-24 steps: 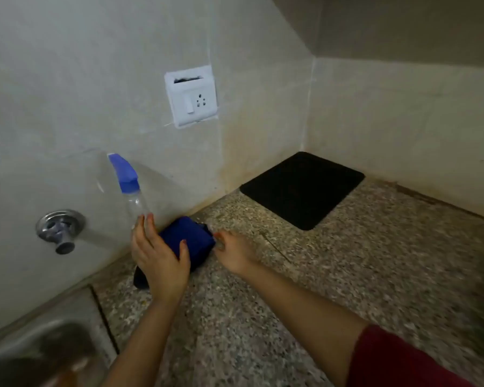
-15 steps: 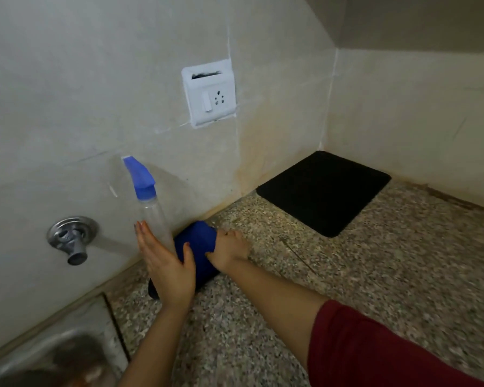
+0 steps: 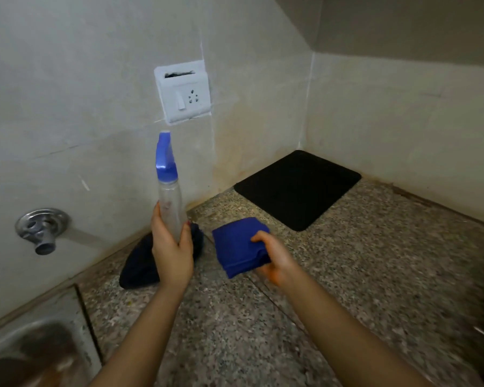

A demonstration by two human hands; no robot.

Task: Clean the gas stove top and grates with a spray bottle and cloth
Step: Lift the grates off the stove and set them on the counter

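My left hand grips a clear spray bottle with a blue trigger head, held upright above the speckled granite counter. My right hand holds a folded blue cloth lifted just off the counter, thumb on top. A second, dark navy cloth lies crumpled on the counter by the wall, partly hidden behind my left hand. No stove or grates appear in this view.
A black mat lies in the far corner of the counter. A steel sink sits at the lower left, with a wall tap fitting above it. A white socket plate is on the wall.
My left hand has closed round the spray bottle and lifted it. My right hand has picked the blue cloth up off the dark cloth and drawn it to the right.
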